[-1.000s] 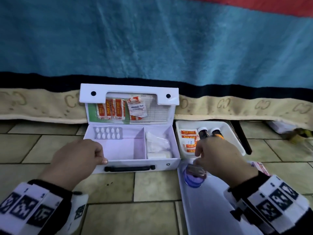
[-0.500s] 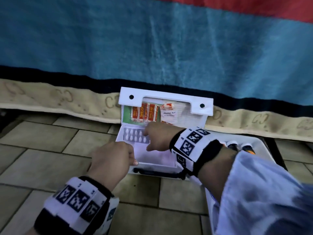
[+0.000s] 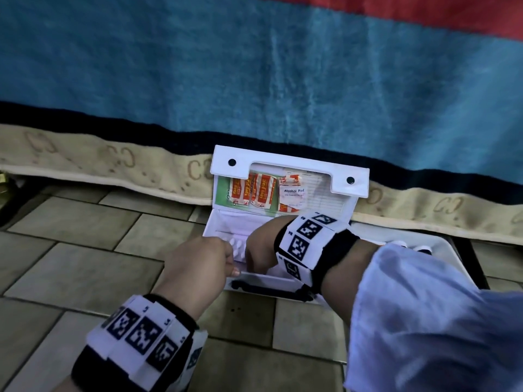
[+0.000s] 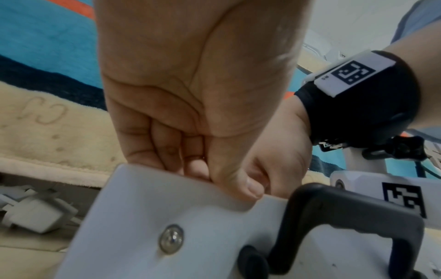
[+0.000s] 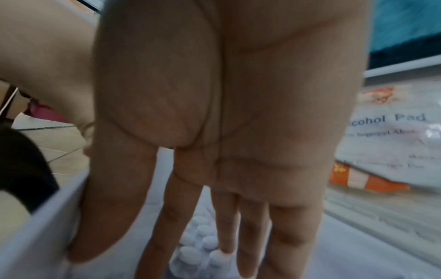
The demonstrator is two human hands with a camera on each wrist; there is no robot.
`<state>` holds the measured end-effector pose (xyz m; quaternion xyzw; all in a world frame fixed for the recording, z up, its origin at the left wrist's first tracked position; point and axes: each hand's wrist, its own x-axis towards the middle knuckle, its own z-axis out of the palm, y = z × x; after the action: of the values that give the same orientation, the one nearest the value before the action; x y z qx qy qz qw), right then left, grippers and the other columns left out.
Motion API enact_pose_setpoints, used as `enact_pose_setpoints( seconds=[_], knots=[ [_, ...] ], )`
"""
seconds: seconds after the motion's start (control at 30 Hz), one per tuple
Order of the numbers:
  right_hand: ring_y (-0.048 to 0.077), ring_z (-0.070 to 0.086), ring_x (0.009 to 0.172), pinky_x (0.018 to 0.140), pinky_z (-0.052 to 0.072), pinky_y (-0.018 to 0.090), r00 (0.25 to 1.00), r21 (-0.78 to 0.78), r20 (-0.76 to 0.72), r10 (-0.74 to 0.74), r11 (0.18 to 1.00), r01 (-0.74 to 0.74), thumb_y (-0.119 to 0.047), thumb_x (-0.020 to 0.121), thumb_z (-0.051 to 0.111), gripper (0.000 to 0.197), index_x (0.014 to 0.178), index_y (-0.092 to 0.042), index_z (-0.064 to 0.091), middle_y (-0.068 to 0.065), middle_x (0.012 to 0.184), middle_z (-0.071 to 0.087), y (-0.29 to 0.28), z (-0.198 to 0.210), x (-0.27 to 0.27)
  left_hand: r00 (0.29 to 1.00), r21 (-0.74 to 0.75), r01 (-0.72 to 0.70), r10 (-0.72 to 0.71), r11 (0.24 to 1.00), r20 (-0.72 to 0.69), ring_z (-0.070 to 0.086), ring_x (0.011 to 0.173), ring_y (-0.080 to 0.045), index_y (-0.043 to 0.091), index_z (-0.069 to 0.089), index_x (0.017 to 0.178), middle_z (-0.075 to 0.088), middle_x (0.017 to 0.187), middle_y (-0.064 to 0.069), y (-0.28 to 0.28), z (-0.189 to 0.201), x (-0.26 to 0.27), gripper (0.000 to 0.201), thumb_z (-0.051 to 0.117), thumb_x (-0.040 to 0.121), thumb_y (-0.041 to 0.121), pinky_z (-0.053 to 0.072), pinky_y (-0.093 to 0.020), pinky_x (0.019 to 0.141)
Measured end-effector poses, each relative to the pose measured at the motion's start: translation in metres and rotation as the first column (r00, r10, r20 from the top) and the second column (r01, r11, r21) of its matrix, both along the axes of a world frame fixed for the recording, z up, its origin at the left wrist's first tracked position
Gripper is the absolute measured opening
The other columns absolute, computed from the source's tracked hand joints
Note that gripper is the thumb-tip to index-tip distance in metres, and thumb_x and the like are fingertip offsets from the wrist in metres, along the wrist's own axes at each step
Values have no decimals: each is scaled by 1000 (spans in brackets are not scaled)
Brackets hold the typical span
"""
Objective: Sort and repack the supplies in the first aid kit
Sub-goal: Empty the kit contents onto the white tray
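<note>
1. The left hand (image 3: 198, 264) is on the front left corner of the first aid kit (image 3: 226, 222), a white box standing open on the tiled floor (image 3: 85, 250). Its fingers are curled over the front wall with the thumb (image 4: 241, 186) on the rim, clamping it.
2. The blister pack of white tablets (image 3: 237, 248) lies in the kit's left compartment, near the front wall, between the two hands.
3. The right hand (image 3: 261, 247) reaches down into that compartment. In the right wrist view its fingers (image 5: 253, 226) are nearly straight and spread, tips at the tablets; I cannot tell whether they pinch the pack or only touch it.
4. In the kit's raised lid (image 3: 288, 168), a pocket holds orange plaster packets (image 3: 254, 192) at the left and an alcohol pad sachet (image 3: 293, 195) just right of them.
5. A white tray (image 3: 441, 247) sits right of the kit, touching or just beside it; the sleeve (image 3: 424, 321) hides most of its contents.
</note>
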<state>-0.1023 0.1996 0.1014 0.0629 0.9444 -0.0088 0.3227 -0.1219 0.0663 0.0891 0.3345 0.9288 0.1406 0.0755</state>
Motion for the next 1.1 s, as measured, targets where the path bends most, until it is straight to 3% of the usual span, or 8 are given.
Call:
enact_pose_setpoints(
  seconds=[0.17, 0.3, 0.43, 0.5, 0.6, 0.73, 0.87, 1.1],
  knots=[
    [20, 46, 84, 75, 41, 28, 1000, -17, 3, -2, 1000, 2, -19, 89, 59, 35, 122, -7, 60, 5, 94, 50, 5, 2, 3, 1000, 9, -5, 5, 1000, -6, 47, 73, -11, 28, 59, 72, 50, 65, 6, 0, 1, 0, 17, 65, 85, 37, 20, -14, 45],
    [21, 52, 71, 56, 42, 19, 997, 39, -34, 72, 997, -71, -33, 87, 64, 38, 107, -1, 64, 4, 82, 56, 12, 20, 9, 1000, -1, 0, 0, 1000, -6, 46, 73, -10, 28, 53, 63, 49, 66, 8, 0, 1, 0, 27, 67, 83, 39, 21, -15, 47],
    [24, 61, 86, 64, 41, 24, 954, -48, -298, -40, 998, 26, -33, 85, 66, 31, 99, -5, 68, 6, 92, 67, 29, 54, 39, 1000, -31, 17, -16, 999, 10, 48, 74, -11, 30, 50, 59, 50, 66, 11, 1, 6, -1, 31, 67, 82, 43, 24, -16, 50],
    [11, 61, 84, 69, 43, 20, 866, -166, -473, -160, 982, 90, -27, 81, 71, 24, 102, -16, 72, -4, 93, 69, 42, 79, 69, 998, -55, 59, -58, 997, 25, 46, 72, -9, 29, 50, 65, 47, 66, 12, 3, 8, -1, 27, 64, 85, 41, 23, -15, 50],
    [1, 52, 56, 56, 40, 16, 653, -361, -652, -385, 915, 180, -15, 73, 77, 15, 73, -27, 70, -11, 61, 64, 67, 110, 133, 991, -127, 130, -126, 983, 37, 47, 72, -9, 23, 51, 75, 51, 75, 8, 5, 9, 4, 20, 58, 91, 32, 24, -18, 49],
    [16, 49, 54, 57, 44, 34, 433, -534, -657, -617, 786, 310, -1, 69, 76, 33, 76, -26, 56, -2, 60, 62, 95, 113, 223, 974, -65, 227, -227, 972, 14, 56, 79, -13, 32, 48, 67, 57, 84, 7, 15, 6, 15, 28, 55, 84, 11, 45, -28, 65],
    [1, 56, 60, 55, 43, 12, 419, -256, -721, -552, 774, 579, -10, 68, 77, 32, 68, -37, 59, -21, 67, 64, 102, 92, 289, 940, 5, 342, -342, 940, -17, 58, 74, -13, 26, 57, 70, 61, 77, 3, 36, 8, 35, 16, 60, 85, 21, 50, -39, 71],
    [20, 51, 60, 47, 36, 26, 432, -43, -638, -637, 590, 806, -14, 74, 56, 12, 74, -25, 57, -1, 67, 61, 88, 22, 315, 943, -60, 331, -333, 942, -26, 56, 76, -9, 29, 56, 64, 62, 72, 9, 52, 6, 38, 23, 65, 84, 24, 51, -34, 71]
  ],
)
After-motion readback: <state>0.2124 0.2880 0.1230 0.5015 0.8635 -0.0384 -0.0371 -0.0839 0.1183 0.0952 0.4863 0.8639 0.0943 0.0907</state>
